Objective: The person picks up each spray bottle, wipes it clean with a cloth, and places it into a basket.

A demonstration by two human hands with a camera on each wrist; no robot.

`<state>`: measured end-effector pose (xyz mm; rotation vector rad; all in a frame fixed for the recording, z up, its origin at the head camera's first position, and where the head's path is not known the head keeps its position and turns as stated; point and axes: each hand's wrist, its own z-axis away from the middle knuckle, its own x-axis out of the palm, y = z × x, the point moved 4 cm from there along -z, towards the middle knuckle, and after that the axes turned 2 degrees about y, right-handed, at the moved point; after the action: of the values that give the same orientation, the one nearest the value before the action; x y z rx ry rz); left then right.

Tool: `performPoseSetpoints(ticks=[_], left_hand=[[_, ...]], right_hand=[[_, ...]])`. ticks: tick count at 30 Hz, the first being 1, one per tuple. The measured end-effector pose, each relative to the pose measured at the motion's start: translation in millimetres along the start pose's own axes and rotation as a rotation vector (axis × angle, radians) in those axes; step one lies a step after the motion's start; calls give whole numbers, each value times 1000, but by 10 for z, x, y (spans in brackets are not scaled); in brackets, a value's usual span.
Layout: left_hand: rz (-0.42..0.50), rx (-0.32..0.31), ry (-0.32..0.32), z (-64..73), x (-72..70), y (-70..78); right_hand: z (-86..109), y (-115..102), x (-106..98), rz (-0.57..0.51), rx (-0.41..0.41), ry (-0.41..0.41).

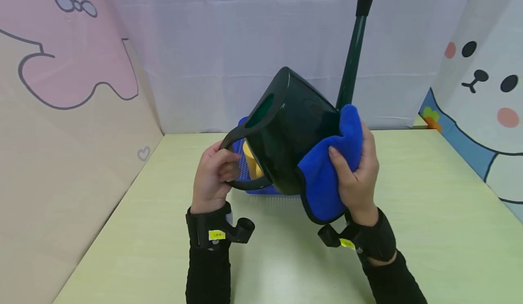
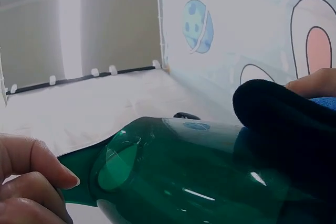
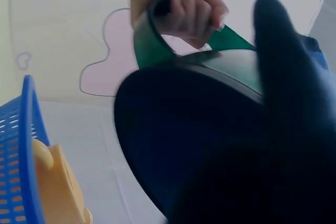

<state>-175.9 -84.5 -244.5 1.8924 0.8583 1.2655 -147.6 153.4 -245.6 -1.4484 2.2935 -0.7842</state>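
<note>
A dark green watering can (image 1: pixel 302 127) is held tilted above the table, its long spout (image 1: pixel 352 63) pointing up to a black flared end. My left hand (image 1: pixel 214 174) grips the looped handle (image 1: pixel 249 184); that grip also shows in the right wrist view, beside the can's underside (image 3: pixel 173 108). In my right hand (image 1: pixel 359 177) is a blue cloth (image 1: pixel 327 177) with a dark edge, pressed against the can's lower right side. The left wrist view shows the can's opening (image 2: pixel 118 169) near the left fingers (image 2: pixel 50 163). The right palm is hidden.
Behind the can, a blue mesh basket (image 1: pixel 243 170) stands on the pale green table (image 1: pixel 147 249). It holds a yellow object (image 3: pixel 58 187), partly hidden. A white curtain (image 1: pixel 229 45) hangs at the back, with cartoon-printed panels on both sides.
</note>
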Motion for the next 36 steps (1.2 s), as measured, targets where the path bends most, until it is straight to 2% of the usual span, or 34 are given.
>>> performPoseSetpoints(ticks=[5,12,19,23,27,32,34,36], left_hand=[[40,25,-10,11,-29,6],[68,59,-28,-10,-46,-6],[96,63,-31,-28,-34,-28],[102,63,-49,-31,-27,-27],[105,61,-72,-29,-27,-22],[91,50,-86,-34,-29,-25],[76,44,-91,-36,-31,-29],[68,38,-99,-36,-33,-30]], right_hand=[[125,-67,133,82,-131,88],[373,-158,360,298,-290,144],[671,-247,590,559,-436,79],[769,-267,663,639,-484,57],[697,-252,599,548,-439,78],[413,-226,391,293,-292,141],[295,-190,300,204,-229,135],[197,-134,209,129,-150,94]])
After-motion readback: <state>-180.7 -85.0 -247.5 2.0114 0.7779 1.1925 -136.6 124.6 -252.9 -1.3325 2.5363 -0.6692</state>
